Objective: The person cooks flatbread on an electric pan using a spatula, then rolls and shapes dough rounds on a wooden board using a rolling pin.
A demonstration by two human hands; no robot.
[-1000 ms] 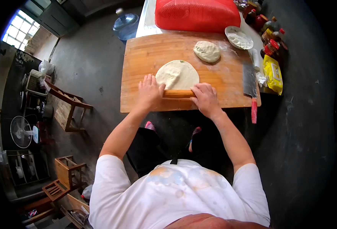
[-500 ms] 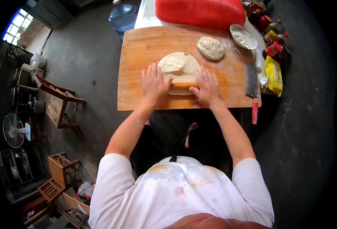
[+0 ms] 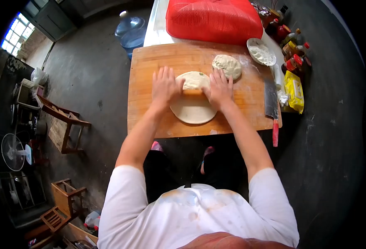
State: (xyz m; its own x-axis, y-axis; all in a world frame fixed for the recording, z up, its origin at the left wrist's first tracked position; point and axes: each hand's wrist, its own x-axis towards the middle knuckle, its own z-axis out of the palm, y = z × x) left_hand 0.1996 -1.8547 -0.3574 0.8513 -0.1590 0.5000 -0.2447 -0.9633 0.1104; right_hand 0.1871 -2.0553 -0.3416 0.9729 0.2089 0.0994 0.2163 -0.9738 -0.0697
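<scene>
A flattened round of dough [image 3: 193, 111] lies near the front of the wooden board [image 3: 145, 62]. Across its upper part rests a wooden rolling pin [image 3: 193, 95]. My left hand [image 3: 165, 86] lies over the pin's left end, fingers stretched out and pointing away from me. Over the right end is my right hand [image 3: 219, 88], also with extended fingers, their tips close to a second, thicker piece of dough [image 3: 227, 65]. Both palms press on the pin, whose ends they hide.
A cleaver [image 3: 271, 99] with a red handle lies at the board's right edge. Behind stand a red cover [image 3: 214, 20] and a plate of flour [image 3: 261, 52]. Bottles [image 3: 291, 49] and a yellow packet [image 3: 293, 91] are on the right. A water jug [image 3: 131, 33] stands behind left.
Both hands and the rolling pin have moved away from me over the dough, from its near edge to its upper part. My fingers, curled round the pin before, are now stretched out.
</scene>
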